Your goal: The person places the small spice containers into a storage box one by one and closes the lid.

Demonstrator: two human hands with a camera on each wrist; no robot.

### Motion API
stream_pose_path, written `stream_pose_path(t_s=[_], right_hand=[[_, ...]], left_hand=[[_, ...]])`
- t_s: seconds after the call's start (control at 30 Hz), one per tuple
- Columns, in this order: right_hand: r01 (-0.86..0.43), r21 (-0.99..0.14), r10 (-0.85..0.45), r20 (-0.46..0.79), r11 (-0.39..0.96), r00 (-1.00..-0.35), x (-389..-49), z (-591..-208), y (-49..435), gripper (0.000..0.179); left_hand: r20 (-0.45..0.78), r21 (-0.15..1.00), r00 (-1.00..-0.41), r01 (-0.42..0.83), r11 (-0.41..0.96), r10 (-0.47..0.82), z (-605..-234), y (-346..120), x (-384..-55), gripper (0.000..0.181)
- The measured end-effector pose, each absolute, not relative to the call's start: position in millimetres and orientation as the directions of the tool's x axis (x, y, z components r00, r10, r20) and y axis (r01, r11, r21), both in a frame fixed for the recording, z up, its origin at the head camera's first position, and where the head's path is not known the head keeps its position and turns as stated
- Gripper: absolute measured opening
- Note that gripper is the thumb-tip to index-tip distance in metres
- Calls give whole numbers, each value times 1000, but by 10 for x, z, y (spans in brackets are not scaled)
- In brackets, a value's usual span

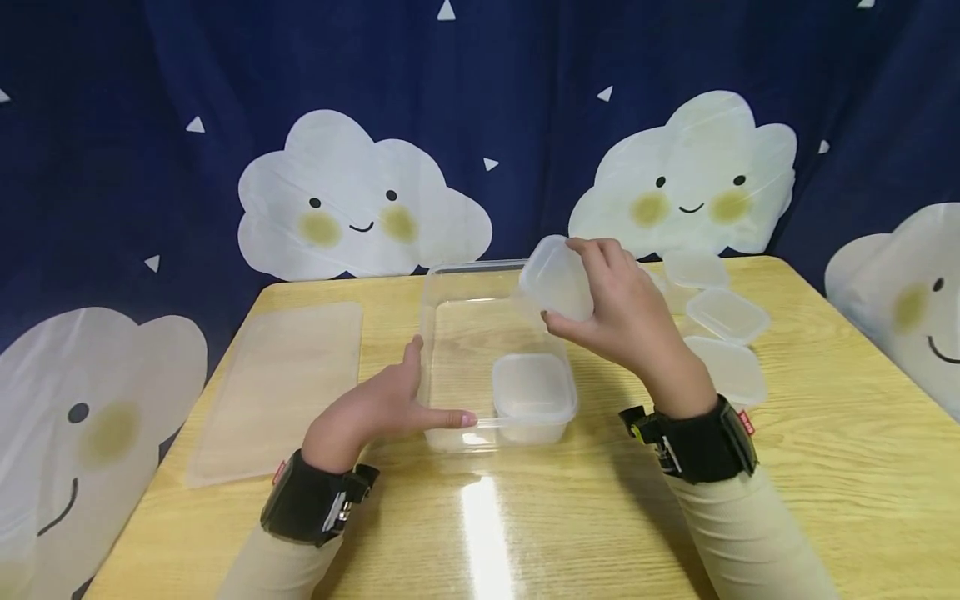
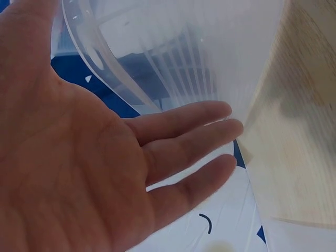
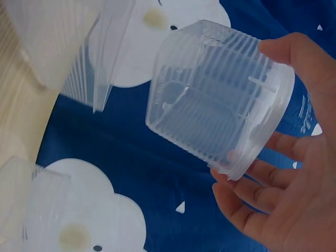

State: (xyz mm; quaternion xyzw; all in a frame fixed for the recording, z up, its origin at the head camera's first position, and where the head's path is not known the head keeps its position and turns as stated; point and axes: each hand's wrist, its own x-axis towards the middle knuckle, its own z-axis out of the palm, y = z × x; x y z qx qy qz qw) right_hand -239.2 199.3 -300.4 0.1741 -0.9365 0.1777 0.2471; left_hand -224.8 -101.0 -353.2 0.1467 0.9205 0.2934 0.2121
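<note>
A large clear plastic box [image 1: 459, 440] stands uncovered in the middle of the table. A small lidded container [image 1: 531, 385] sits in its front right corner. My left hand [image 1: 378, 410] is at the box's front left corner, its thumb lying along the front rim. In the left wrist view the other fingers [image 2: 184, 123] extend straight against the outer wall. Above the box's right side, my right hand [image 1: 626, 304] grips a second small container [image 3: 210, 94] by its lid edges, thumb on one side and fingers on the other. This container is tilted, its ribbed body pointing away from the palm.
To the left, a large translucent lid [image 1: 281, 387] lies flat on the wooden table [image 1: 847, 433]. Several more small containers, one with its lid [image 1: 727, 315] showing, stand in a group at the right. Behind the table hangs a dark blue curtain [image 1: 525, 75] with cloud prints.
</note>
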Motion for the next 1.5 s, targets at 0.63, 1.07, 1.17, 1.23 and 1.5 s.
stream_pose_path(t_s=[0.63, 1.07, 1.17, 1.23, 1.5], right_hand=[[-693, -60, -495, 656, 719, -570, -2261, -3218, 1448, 79], [-716, 0, -587, 572, 698, -572, -2210, -3386, 1240, 76], [-716, 6, -605, 539, 698, -586, -2202, -3410, 1220, 76], [-716, 11, -618, 515, 698, -595, -2196, -3421, 1207, 76], [-718, 27, -657, 428, 696, -621, -2169, -3465, 1159, 77]], left_hand=[[-279, 611, -798, 281, 740, 534, -3451, -1260, -2342, 127], [-239, 597, -784, 347, 723, 573, -3424, -1314, -2384, 117], [-230, 605, -782, 351, 715, 579, -3428, -1317, -2385, 116], [-224, 603, -784, 356, 714, 579, -3436, -1319, -2388, 115], [-229, 576, -796, 353, 737, 561, -3454, -1321, -2406, 117]])
